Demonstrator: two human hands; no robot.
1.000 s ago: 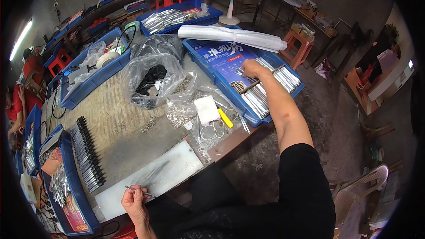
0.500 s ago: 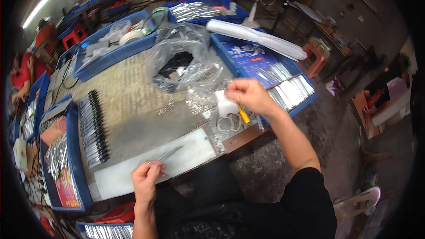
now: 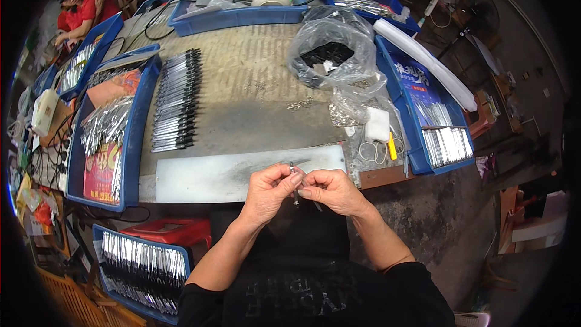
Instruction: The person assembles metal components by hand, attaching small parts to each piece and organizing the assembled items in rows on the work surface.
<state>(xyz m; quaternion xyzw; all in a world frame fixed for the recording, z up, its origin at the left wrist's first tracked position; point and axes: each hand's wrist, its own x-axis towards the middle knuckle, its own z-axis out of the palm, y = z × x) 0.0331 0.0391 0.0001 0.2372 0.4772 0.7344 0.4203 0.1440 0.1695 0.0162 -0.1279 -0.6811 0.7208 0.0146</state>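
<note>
My left hand (image 3: 272, 189) is closed, its thumb and fingers pinching a slim silver-and-dark metal piece (image 3: 296, 198) that stands nearly upright. My right hand (image 3: 331, 191) meets it there, thumb and fingertips pressed together against the same piece. Whether the right fingertips also hold something small cannot be made out. Both hands are over the near edge of a white board (image 3: 200, 177) with a dark smear across it. Beyond the board, to the left, lies a neat row of slim silver pieces with black ends (image 3: 177, 100).
Small metal parts (image 3: 299, 103) lie mid-table, near an open clear plastic bag (image 3: 363, 36) with black contents. To the right are a white pad (image 3: 377, 125), a yellow-handled tool (image 3: 392, 146) and a blue bin (image 3: 417, 160). Another blue bin (image 3: 136, 145) stands left; a red stool (image 3: 169, 230) is below.
My right hand has come from beside the white pad to meet my left hand at the slim metal piece. The view has turned, so the table sits straighter.
</note>
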